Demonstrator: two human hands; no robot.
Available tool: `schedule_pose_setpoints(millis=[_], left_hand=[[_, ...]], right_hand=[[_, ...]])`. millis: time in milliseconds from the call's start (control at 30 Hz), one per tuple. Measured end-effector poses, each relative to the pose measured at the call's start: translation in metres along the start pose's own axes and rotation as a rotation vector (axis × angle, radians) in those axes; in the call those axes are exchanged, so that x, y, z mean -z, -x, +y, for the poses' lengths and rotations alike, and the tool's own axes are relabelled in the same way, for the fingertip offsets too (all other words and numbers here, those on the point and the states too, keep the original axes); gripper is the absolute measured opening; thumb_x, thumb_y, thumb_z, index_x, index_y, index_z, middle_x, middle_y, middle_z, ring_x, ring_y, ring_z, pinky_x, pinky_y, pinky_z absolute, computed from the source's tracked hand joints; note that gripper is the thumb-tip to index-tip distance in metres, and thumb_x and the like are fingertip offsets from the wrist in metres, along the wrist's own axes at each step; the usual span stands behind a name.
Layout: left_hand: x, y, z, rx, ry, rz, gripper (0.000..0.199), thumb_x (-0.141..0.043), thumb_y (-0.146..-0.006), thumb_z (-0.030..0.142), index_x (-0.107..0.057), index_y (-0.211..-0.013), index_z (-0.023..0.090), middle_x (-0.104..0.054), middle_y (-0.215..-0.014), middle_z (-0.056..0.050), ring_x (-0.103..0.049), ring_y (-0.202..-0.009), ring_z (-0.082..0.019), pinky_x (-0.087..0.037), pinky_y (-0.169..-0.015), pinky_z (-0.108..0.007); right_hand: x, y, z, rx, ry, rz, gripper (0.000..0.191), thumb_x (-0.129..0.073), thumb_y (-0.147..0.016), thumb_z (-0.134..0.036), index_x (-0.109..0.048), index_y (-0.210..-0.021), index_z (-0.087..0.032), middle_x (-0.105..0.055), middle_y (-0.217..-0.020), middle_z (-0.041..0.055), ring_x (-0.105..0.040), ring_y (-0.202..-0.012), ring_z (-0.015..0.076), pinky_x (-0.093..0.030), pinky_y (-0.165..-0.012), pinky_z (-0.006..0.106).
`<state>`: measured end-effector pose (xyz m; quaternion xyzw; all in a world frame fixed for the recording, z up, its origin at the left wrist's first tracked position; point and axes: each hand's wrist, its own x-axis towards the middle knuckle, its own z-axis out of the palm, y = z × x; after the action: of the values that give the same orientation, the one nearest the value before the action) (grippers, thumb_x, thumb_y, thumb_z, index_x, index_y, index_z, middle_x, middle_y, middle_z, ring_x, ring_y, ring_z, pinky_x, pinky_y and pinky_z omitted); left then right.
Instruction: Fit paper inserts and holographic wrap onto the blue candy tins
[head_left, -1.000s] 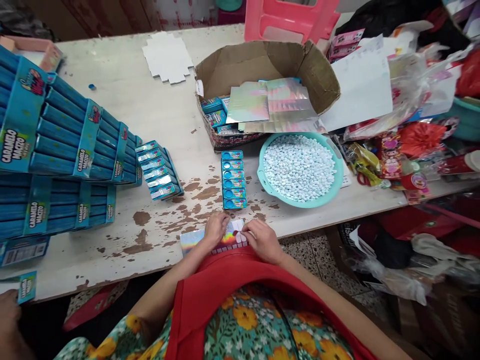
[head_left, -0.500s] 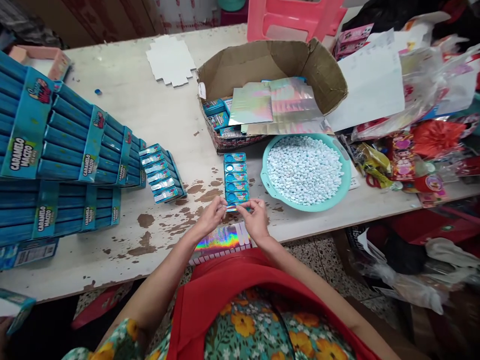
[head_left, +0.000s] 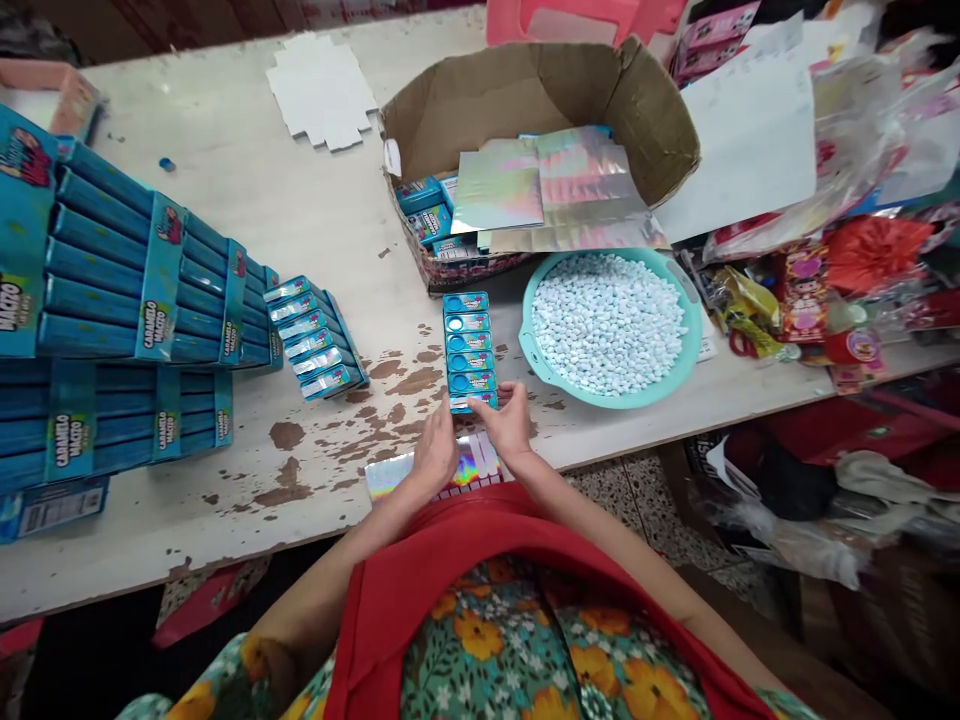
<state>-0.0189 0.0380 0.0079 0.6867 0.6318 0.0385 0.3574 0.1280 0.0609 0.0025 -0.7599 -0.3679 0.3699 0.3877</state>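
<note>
A column of small blue candy boxes point(head_left: 470, 342) with round windows stands on the table in front of me. At its near end, a shiny sticker strip point(head_left: 460, 403) lies across the nearest box. My left hand point(head_left: 436, 443) is closed at the left end of that box, fingertips against its edge. My right hand point(head_left: 508, 420) has its thumb on top of the box and its fingers curled at the right end. A holographic sticker sheet point(head_left: 390, 474) lies just below my hands, partly covered by them.
A turquoise bowl point(head_left: 534, 350) of pale candies stands to the right. Behind it is a cardboard box point(head_left: 570, 85) with silvery sheets point(head_left: 499, 190). Six-box-like packs point(head_left: 319, 338) and tall blue stacks point(head_left: 105, 310) stand left. Packaging point(head_left: 881, 250) clutters the right.
The strip held between both hands is now down on the nearest box. My left hand has dropped lower beside it, and my right thumb presses on top. The view has shifted slightly.
</note>
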Motion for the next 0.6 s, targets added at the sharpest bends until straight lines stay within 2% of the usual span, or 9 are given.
schedule_pose_setpoints(millis=[67, 133, 233, 300, 367, 433, 500, 600], left_hand=[[-0.003, 0.006, 0.000, 0.006, -0.118, -0.079, 0.058, -0.041, -0.078, 0.007, -0.039, -0.134, 0.018, -0.038, -0.142, -0.012, -0.041, -0.120, -0.027, -0.036, -0.095, -0.038], [-0.005, 0.010, -0.003, 0.008, -0.209, -0.099, 0.044, -0.041, -0.083, 0.015, -0.048, -0.127, 0.021, -0.043, -0.137, -0.011, -0.042, -0.117, -0.027, -0.036, -0.095, -0.039], [-0.007, 0.012, -0.005, -0.019, -0.277, -0.108, 0.031, -0.043, -0.087, 0.035, -0.059, -0.109, 0.020, -0.053, -0.119, -0.012, -0.045, -0.111, -0.028, -0.036, -0.092, -0.041], [-0.010, 0.011, -0.006, -0.018, -0.277, -0.174, 0.029, -0.047, -0.085, 0.039, -0.062, -0.098, 0.018, -0.056, -0.113, -0.014, -0.048, -0.109, -0.030, -0.037, -0.088, -0.041], [-0.013, 0.009, -0.007, 0.015, -0.208, -0.261, 0.024, -0.045, -0.086, 0.033, -0.064, -0.090, 0.018, -0.062, -0.102, -0.013, -0.053, -0.101, -0.028, -0.039, -0.082, -0.037], [-0.015, 0.006, -0.010, 0.047, -0.118, -0.320, 0.024, -0.042, -0.087, 0.028, -0.064, -0.086, 0.019, -0.066, -0.089, -0.010, -0.058, -0.090, -0.024, -0.039, -0.076, -0.032], [-0.015, 0.004, -0.013, 0.057, -0.064, -0.335, 0.024, -0.041, -0.086, 0.025, -0.065, -0.085, 0.020, -0.068, -0.082, -0.008, -0.060, -0.082, -0.021, -0.039, -0.072, -0.029], [-0.016, 0.002, -0.019, 0.069, -0.035, -0.320, 0.024, -0.042, -0.086, 0.023, -0.066, -0.086, 0.019, -0.069, -0.083, -0.007, -0.061, -0.079, -0.019, -0.039, -0.068, -0.026]], right_hand=[[0.002, -0.005, 0.004, -0.037, -0.031, -0.030, 0.057, -0.078, -0.052, -0.042, -0.046, -0.092, -0.019, -0.059, -0.085, 0.0046, -0.058, -0.075, 0.0194, -0.048, -0.070, 0.034], [0.010, -0.005, 0.014, -0.064, -0.108, -0.061, 0.055, -0.075, -0.057, -0.047, -0.046, -0.094, -0.018, -0.059, -0.088, 0.0062, -0.058, -0.073, 0.0185, -0.050, -0.067, 0.034], [0.030, 0.011, 0.034, -0.013, -0.125, -0.050, 0.045, -0.063, -0.073, -0.049, -0.046, -0.100, -0.017, -0.059, -0.095, 0.0088, -0.059, -0.076, 0.0169, -0.051, -0.069, 0.033], [0.041, 0.029, 0.045, 0.060, -0.010, -0.069, 0.036, -0.058, -0.079, -0.046, -0.049, -0.099, -0.018, -0.059, -0.094, 0.0082, -0.059, -0.074, 0.0164, -0.052, -0.068, 0.032], [0.047, 0.045, 0.050, 0.188, 0.143, -0.160, 0.026, -0.053, -0.084, -0.041, -0.055, -0.099, -0.019, -0.058, -0.095, 0.0082, -0.058, -0.076, 0.0171, -0.052, -0.069, 0.033], [0.045, 0.054, 0.049, 0.391, 0.313, -0.310, 0.025, -0.050, -0.087, -0.033, -0.058, -0.107, -0.021, -0.056, -0.104, 0.0104, -0.058, -0.090, 0.0202, -0.052, -0.079, 0.035], [0.039, 0.056, 0.047, 0.596, 0.497, -0.472, 0.033, -0.050, -0.088, -0.027, -0.055, -0.120, -0.022, -0.054, -0.117, 0.0127, -0.052, -0.108, 0.0243, -0.048, -0.090, 0.040], [0.031, 0.054, 0.049, 0.798, 0.741, -0.673, 0.044, -0.050, -0.087, -0.020, -0.047, -0.131, -0.022, -0.047, -0.135, 0.0119, -0.044, -0.121, 0.0274, -0.045, -0.094, 0.044]])
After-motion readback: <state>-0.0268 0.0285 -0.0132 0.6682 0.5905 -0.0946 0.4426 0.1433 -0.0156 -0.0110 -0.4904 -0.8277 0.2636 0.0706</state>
